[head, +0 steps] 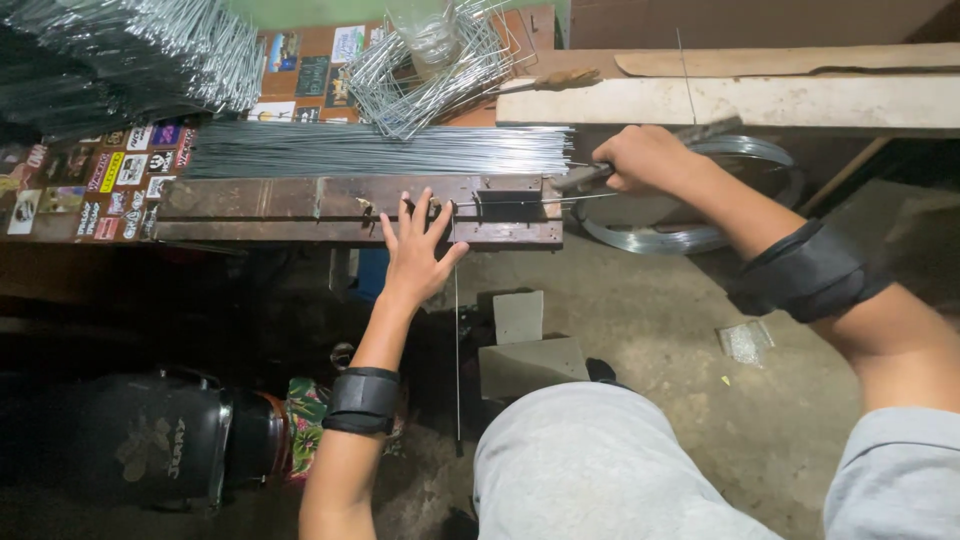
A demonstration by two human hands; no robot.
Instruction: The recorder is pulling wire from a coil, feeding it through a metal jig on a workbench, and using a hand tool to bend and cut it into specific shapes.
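- Head view: left hand (415,255) lies flat, fingers (408,215) spread, on a rusty metal jig (300,208) on the counter (60,200).
- Thin wire (530,201) runs along the jig, just right of those fingertips.
- Right hand (645,158) is closed around pliers (590,175) at the wire's right end.
- Cut wire rods (380,150) lie bundled behind the jig; a wire coil (690,235) sits below the right hand.

a bundle of straight cut wires (380,150) is lying along the sticker-covered tabletop (110,180), with bent wire frames (430,70) piled behind it. a black jug (150,440) is standing on the floor, near two grey blocks (525,345).
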